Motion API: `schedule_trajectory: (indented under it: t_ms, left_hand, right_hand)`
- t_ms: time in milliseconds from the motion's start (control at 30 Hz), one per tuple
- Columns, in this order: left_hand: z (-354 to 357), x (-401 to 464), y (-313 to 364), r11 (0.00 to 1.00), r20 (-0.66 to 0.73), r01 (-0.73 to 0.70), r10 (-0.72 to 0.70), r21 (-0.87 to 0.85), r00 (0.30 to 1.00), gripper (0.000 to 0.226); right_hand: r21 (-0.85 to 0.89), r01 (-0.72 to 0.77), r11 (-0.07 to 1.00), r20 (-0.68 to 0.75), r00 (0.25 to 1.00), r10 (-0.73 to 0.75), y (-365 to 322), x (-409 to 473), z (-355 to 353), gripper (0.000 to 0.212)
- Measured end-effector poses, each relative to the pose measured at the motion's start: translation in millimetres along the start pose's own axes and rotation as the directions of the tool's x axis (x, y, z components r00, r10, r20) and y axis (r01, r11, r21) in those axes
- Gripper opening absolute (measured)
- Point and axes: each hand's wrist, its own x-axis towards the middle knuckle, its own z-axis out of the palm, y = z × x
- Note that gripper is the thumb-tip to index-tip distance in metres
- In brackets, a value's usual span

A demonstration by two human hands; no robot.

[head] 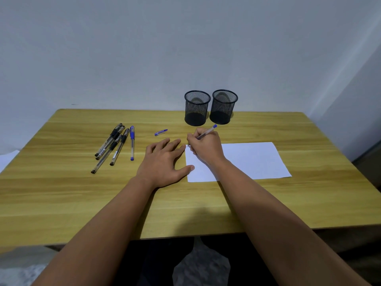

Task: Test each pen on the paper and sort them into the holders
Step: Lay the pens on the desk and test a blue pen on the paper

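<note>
My right hand (206,148) grips an uncapped blue pen (208,131), its tip down at the top left corner of the white paper (253,159). My left hand (165,162) lies flat with spread fingers on the table, its thumb and fingertips touching the paper's left edge. The pen's blue cap (161,132) lies on the table behind my left hand. Two black mesh holders, one on the left (196,108) and one on the right (223,107), stand at the back and look empty. To the left lie several black pens (112,145) and one capped blue pen (132,143).
The wooden table (61,193) backs onto a pale wall. Its front edge runs just above my lap. A white object (6,159) shows past the table's left edge.
</note>
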Motion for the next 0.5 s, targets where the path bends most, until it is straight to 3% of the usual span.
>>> schedule_trajectory:
  t_ms: [500]
  left_hand:
    - [-1.4,-0.5,-0.1,1.0,0.005,-0.002,0.002,-0.008,1.0,0.084]
  right_hand:
    - [-0.006,-0.01,1.0,-0.032,0.999,0.009,-0.5,-2.0,-1.9,0.037]
